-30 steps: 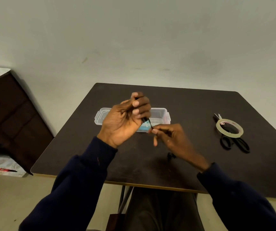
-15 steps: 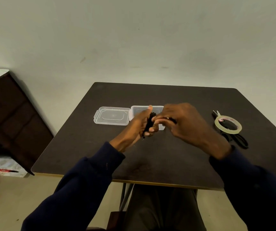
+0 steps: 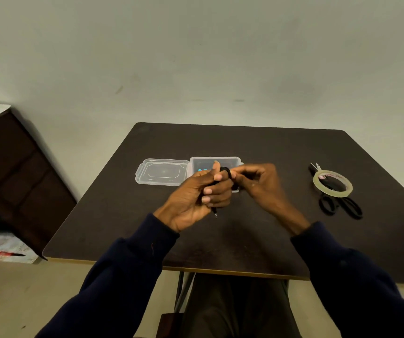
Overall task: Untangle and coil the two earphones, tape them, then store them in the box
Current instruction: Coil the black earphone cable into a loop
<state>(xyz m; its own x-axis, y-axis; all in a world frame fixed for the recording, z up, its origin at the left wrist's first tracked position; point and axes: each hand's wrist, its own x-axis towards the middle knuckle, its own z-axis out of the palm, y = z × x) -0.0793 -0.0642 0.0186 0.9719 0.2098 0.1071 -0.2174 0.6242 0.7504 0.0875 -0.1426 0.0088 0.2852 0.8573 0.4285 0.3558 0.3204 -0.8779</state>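
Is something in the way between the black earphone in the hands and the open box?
Nothing visible does. The box sits just behind the left hand and right hand holding the black earphone, its lid folded out leftward; something blue lies inside.

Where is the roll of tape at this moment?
In the head view, the tape roll lies on the right side of the table, on top of the black scissors, well to the right of the right hand.

Dim, even light; blurred hands; wide-angle warping.
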